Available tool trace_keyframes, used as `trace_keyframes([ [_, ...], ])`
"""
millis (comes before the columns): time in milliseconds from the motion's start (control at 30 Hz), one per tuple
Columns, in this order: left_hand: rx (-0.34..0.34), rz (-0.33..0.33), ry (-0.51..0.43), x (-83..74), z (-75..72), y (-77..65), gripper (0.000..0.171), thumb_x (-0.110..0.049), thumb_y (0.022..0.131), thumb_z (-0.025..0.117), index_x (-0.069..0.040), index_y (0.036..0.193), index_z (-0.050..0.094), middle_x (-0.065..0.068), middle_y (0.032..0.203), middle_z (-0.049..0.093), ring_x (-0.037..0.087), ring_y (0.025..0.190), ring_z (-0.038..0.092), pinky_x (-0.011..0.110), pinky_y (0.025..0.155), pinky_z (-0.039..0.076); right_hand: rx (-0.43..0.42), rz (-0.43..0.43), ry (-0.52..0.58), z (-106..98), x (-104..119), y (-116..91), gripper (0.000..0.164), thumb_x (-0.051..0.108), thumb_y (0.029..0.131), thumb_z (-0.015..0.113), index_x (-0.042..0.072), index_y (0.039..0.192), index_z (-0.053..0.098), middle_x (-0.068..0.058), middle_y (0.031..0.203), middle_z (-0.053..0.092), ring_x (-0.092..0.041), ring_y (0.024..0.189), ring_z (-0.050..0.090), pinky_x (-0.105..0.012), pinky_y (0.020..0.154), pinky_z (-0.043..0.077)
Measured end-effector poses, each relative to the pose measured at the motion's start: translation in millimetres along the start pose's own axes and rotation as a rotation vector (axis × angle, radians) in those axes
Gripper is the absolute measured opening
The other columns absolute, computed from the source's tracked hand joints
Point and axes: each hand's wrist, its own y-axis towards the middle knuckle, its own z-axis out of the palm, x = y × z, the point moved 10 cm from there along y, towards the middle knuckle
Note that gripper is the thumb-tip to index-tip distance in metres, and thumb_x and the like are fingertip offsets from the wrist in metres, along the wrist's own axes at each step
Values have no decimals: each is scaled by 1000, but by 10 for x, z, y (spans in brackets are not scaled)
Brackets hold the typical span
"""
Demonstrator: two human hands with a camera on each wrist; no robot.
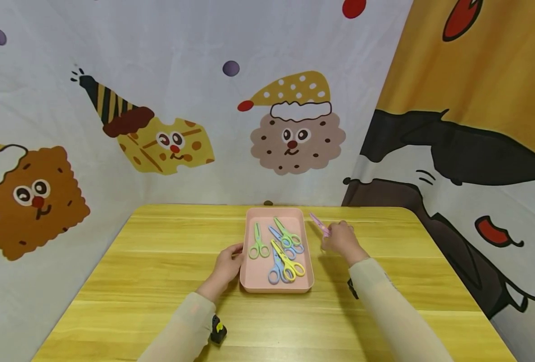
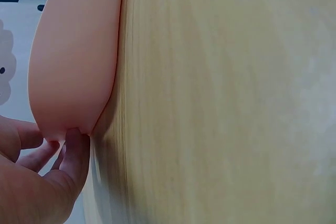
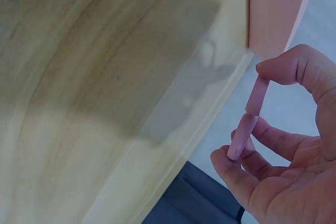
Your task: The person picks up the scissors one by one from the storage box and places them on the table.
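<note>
A shallow pink tray (image 1: 276, 289) lies on the table with several small scissors inside. On its left lie green scissors (image 1: 257, 243), with a second green pair (image 1: 287, 233) at the upper right over blue scissors (image 1: 297, 248). Yellow scissors (image 1: 288, 259) cross another blue pair (image 1: 276, 266) near the front. My left hand (image 1: 226, 264) holds the tray's left side, thumb and fingers at its wall in the left wrist view. Right of the tray, my right hand (image 1: 343, 239) pinches pink scissors (image 3: 251, 113) by the handles, blades pointing up and left in the head view.
The wooden table (image 1: 158, 281) ends at a cartoon-printed cloth (image 1: 195, 186) behind it. The tray stands near the table's back edge. A small black wrist device (image 1: 218, 330) sits at the left cuff, another (image 1: 352, 288) at the right.
</note>
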Motion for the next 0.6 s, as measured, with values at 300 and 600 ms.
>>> trace_keyframes([
  [300,7,-3,-2,11,-1,-1,36,-7,96,51,0,130,54,17,121,59,28,108,58,37,90,52,-4,-2,10,55,-23,1,36,17,74,64,-3,104,63,-19,99,54,-36,89,47,-45,77,42],
  [600,2,-5,4,17,-2,2,36,-7,96,51,0,130,55,17,121,59,28,107,58,37,90,52,35,8,9,128,-42,-6,37,17,75,66,-3,106,61,-20,102,53,-36,90,45,-44,77,41],
])
